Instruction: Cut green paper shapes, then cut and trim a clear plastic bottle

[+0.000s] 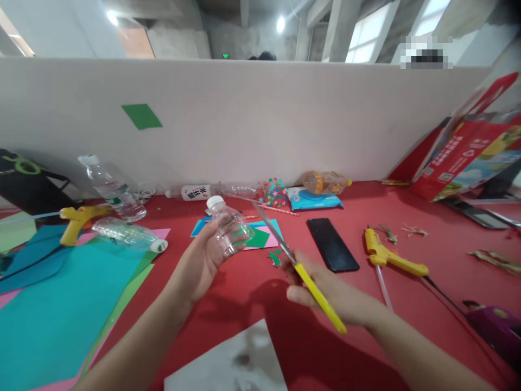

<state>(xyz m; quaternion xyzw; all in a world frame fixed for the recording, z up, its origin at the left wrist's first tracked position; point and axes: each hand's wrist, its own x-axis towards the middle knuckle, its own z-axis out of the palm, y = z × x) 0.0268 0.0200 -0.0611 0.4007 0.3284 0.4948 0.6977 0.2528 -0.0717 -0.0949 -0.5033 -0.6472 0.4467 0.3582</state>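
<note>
In my left hand (207, 260) is a small clear plastic bottle (234, 231) with a white cap, tilted so its cap points up and to the left. The fingers wrap round its side. My right hand (315, 282) grips scissors (319, 298) with yellow handles. Their blades point up and left toward the bottle, apart from it. Below the blades lie small green star cutouts (275, 258) on the red table (228, 326). Behind the bottle, sheets of coloured paper (264, 237) lie flat. A white sheet (232, 361) with dark smudges is at the near edge.
A black phone (332, 244) and a yellow glue gun (391, 255) with its cord lie to the right. Another yellow glue gun (75, 220), plastic bottles (126, 236) and large blue paper (69, 304) are at left. A wipes pack (313, 200) lies near the white partition (252, 119).
</note>
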